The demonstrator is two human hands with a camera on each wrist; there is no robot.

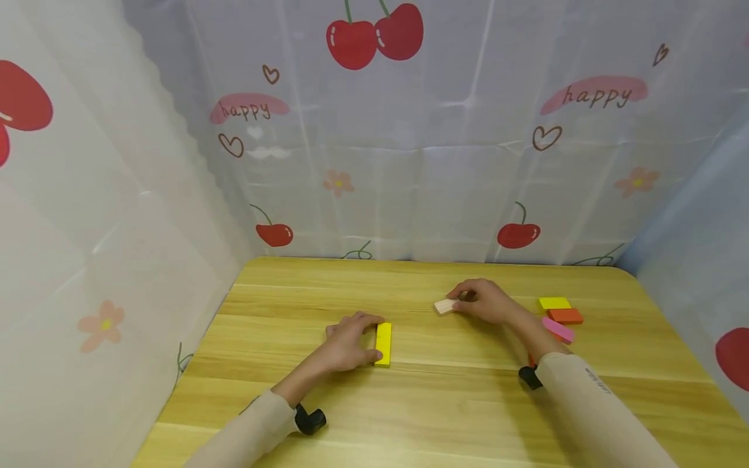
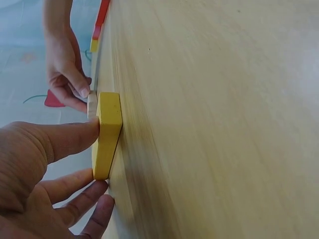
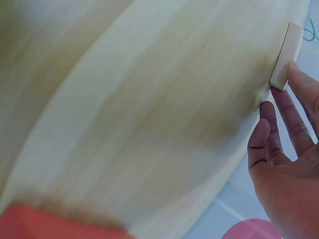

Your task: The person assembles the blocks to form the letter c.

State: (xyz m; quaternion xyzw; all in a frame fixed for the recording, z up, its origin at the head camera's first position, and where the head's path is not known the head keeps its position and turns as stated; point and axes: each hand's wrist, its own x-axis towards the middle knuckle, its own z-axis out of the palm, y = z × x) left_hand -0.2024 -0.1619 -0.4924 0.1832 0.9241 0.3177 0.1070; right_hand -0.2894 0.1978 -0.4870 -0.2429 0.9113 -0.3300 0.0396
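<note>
In the head view my left hand (image 1: 349,344) pinches a yellow wooden block (image 1: 383,346) by its two ends, thumb at the near end and a fingertip at the far one. The block lies flat on the table, its long side pointing away from me. Farther back and to the right, my right hand (image 1: 482,301) grips one end of a plain wood-coloured block (image 1: 443,306) between thumb and fingers. That block's free end points left in the head view. A gap of bare tabletop separates the two blocks. The right wrist view also shows the plain block (image 3: 286,57) at the fingertips.
On the right of the wooden table (image 1: 445,403) lie a yellow block (image 1: 554,303), an orange block (image 1: 565,316) and a pink block (image 1: 558,329) with orange showing beneath it. More orange shows beside my right wrist. A cherry-printed curtain (image 1: 409,195) hangs behind the table.
</note>
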